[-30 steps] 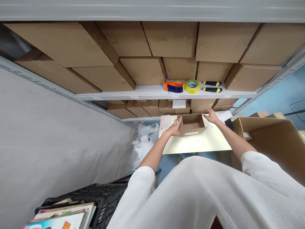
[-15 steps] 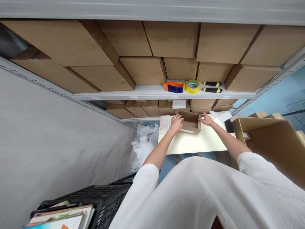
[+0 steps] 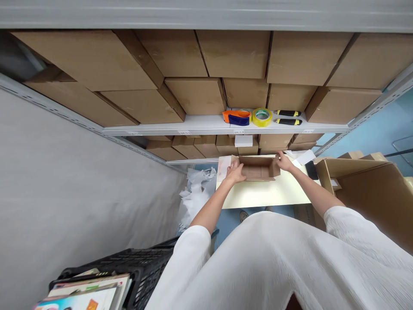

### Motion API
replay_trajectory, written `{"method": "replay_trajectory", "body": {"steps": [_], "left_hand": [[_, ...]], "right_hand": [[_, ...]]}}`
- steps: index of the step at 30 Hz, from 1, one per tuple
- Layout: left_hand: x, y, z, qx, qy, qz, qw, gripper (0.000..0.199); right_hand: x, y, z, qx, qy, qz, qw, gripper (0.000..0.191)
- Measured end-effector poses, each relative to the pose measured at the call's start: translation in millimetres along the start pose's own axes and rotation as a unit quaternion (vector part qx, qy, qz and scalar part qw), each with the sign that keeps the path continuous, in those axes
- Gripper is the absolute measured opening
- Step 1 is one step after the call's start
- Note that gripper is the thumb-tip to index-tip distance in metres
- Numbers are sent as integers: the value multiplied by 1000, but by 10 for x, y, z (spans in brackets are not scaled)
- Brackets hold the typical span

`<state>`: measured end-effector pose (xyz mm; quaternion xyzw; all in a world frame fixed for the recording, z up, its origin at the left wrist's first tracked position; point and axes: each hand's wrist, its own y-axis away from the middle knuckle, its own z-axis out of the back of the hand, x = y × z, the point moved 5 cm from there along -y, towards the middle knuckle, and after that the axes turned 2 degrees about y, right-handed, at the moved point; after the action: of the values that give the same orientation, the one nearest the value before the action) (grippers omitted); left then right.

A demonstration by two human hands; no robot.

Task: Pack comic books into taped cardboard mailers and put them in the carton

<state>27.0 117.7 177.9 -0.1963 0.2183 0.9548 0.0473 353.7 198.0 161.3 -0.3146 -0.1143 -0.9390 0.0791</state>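
Note:
A small open cardboard box (image 3: 258,173) lies on the pale yellow tabletop (image 3: 258,197), its inside facing up toward me. My left hand (image 3: 236,172) grips the box's left end, fingers over the wall. At the opposite end, my right hand (image 3: 284,162) has its fingers closed on the right wall near the far corner. Parts of both end walls are hidden behind my fingers. White papers (image 3: 305,157) and a black flat object (image 3: 311,170) lie just right of my right hand.
Above the table, a shelf (image 3: 200,122) holds an orange-and-blue tape dispenser (image 3: 237,117), a yellow tape roll (image 3: 262,117), two cutter knives (image 3: 289,122) and several cartons (image 3: 190,95). A large open carton (image 3: 371,193) stands right; a black crate (image 3: 150,267) with books is lower left.
The box has turned from tilted to nearly straight, and its end walls now stand farther apart. My left hand has shifted slightly left, my right hand slightly right.

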Motion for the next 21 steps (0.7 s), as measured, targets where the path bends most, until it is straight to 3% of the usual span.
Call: {"method": "replay_trajectory", "body": {"steps": [5,9,14,21], "left_hand": [[91,42,-89,15,-22,14,1000,124],[121,21,-111,22,-43,-8,999,129],[150,-41,-73,42,-29,-42,998,132],[203,-140,-37,63,12,-89,994,145]], "right_hand": [[-58,111,45,-88,64,10,994,55],[0,202,18,-65,176,49,981,24],[89,276,-67,21,195,101,975,32],[160,365,-110,50,214,124,968,45]]}}
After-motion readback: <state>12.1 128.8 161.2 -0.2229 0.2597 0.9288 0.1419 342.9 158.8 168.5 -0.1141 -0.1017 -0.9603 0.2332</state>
